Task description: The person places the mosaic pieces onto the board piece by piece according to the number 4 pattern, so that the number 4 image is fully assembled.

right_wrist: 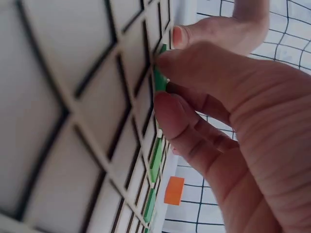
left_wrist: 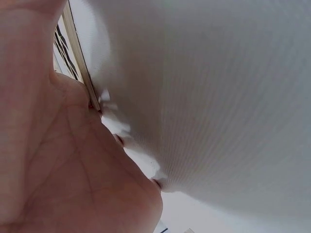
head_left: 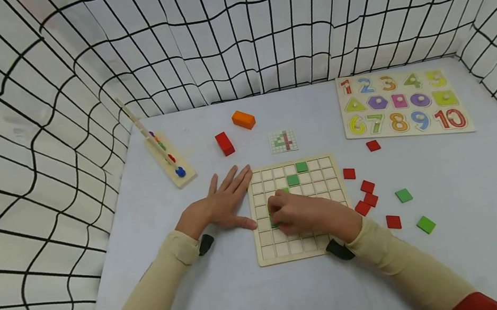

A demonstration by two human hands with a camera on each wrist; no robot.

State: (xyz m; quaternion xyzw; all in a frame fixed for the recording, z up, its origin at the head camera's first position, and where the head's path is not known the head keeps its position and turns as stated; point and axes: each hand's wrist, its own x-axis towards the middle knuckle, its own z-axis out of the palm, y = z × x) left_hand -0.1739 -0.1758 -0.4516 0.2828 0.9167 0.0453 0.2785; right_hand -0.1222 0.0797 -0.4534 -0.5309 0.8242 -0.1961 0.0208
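A wooden grid board (head_left: 268, 252) lies on the white table, with green square tiles such as this far tile (head_left: 302, 167) set in some of its cells on a slant. My left hand (head_left: 222, 204) rests along the board's left edge, fingers spread and thumb near the rim; its palm (left_wrist: 82, 165) fills much of the left wrist view. Over the board's left half, my right hand (head_left: 305, 215) pinches a green tile (right_wrist: 159, 77) at a cell between thumb and fingertips. The fingers hide part of that tile and the cells beneath.
Loose red tiles (head_left: 368, 186) and green tiles (head_left: 426, 225) lie right of the board. Beyond it are a pattern card (head_left: 283, 141), a red block (head_left: 225, 144), an orange block (head_left: 243, 120), a number puzzle (head_left: 410, 123) and a wooden stand (head_left: 186, 177). Black netting (head_left: 272, 23) surrounds the table.
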